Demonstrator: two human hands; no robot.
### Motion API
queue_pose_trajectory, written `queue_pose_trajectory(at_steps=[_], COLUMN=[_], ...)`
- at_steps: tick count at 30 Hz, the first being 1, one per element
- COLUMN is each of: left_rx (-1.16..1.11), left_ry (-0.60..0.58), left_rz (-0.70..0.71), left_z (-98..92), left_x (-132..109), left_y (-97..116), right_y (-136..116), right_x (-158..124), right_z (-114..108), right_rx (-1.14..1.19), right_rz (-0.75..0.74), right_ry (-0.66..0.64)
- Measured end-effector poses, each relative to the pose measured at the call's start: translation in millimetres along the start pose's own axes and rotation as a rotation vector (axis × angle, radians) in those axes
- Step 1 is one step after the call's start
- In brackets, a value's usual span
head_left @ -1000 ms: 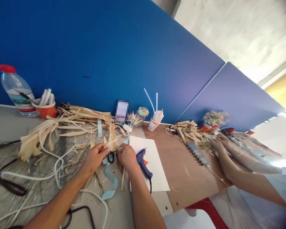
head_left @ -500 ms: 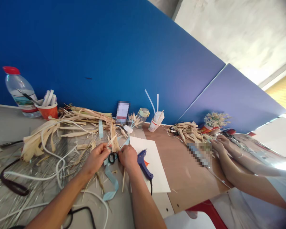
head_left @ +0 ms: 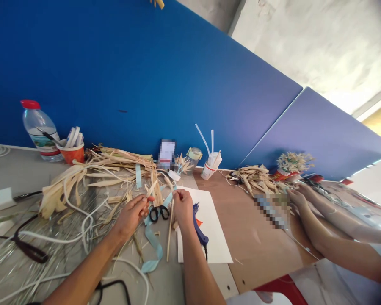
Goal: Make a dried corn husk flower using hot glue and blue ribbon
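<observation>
My left hand point(head_left: 133, 215) is closed in a pinch on a small pale strip of corn husk point(head_left: 151, 190), which points up from the fingertips. To the right, my right hand point(head_left: 183, 206) has thumb and fingers pressed together over the edge of the white sheet; what they hold, if anything, I cannot make out. Between the hands lie black-handled scissors point(head_left: 159, 214), with their blades hidden under husk. A light blue ribbon point(head_left: 153, 245) curls below them, beside a thin stick point(head_left: 169, 237). The blue glue gun point(head_left: 200, 228) rests on the white sheet point(head_left: 217, 237), partly behind my right wrist.
Corn husks point(head_left: 120, 159) are heaped along the blue partition point(head_left: 92, 76). White cables point(head_left: 89, 224) and clear strips cover the left. A bottle point(head_left: 42, 135), a red cup point(head_left: 72, 152) and a straw cup point(head_left: 209, 169) stand behind. A co-worker's hands point(head_left: 300, 197) are at the right.
My right hand has moved up and away from the scissors, whose handles now show fully. My left hand stays pinched on the husk strip. The whole view has shifted slightly.
</observation>
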State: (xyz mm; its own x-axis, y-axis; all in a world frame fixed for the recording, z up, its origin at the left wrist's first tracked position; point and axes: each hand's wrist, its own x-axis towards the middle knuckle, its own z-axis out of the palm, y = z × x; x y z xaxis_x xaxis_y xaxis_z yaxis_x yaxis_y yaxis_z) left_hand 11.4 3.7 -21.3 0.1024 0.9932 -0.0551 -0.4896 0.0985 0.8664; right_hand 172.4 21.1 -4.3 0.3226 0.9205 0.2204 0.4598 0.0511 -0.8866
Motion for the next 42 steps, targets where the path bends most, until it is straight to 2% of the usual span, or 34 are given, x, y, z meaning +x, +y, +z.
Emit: queue_pose_trajectory(at_steps=[2,4,8,16,24,34,42], left_rx=[0.004,0.0,-0.035,-0.031,-0.081,-0.057,0.004], left_ry=[-0.028,-0.038,-0.013,0.084,0.074,0.031,-0.03], left_rz=[-0.005,-0.003,0.008,-0.029,-0.038,-0.042,-0.026], left_z=[0.0,1.3,5.3,10.4,9.3,7.2,1.8], left_x=[-0.5,-1.4,-4.0,-5.5,-4.8,-3.7,-2.1], left_y=[0.1,1.4,6.2,9.6,8.2,3.7,-3.0], right_y=[-3.3,-8.0,-18.8,-23.1,-29.3,-26.7,-30.9], right_x=[-2.4,-7.6,-19.9,-27.4,-33.1,-30.7,-31.7], right_z=[2.6,9.0,21.3,27.5,27.4,27.3,23.8], right_rx=[0.347,0.594,0.756,0.718,0.604,0.549,0.581], right_rz=[0.114,0.23,0.275,0.195,0.129,0.11,0.126], right_ry=[-0.089,-0.206,-0.305,-0.288,-0.195,-0.149,-0.202])
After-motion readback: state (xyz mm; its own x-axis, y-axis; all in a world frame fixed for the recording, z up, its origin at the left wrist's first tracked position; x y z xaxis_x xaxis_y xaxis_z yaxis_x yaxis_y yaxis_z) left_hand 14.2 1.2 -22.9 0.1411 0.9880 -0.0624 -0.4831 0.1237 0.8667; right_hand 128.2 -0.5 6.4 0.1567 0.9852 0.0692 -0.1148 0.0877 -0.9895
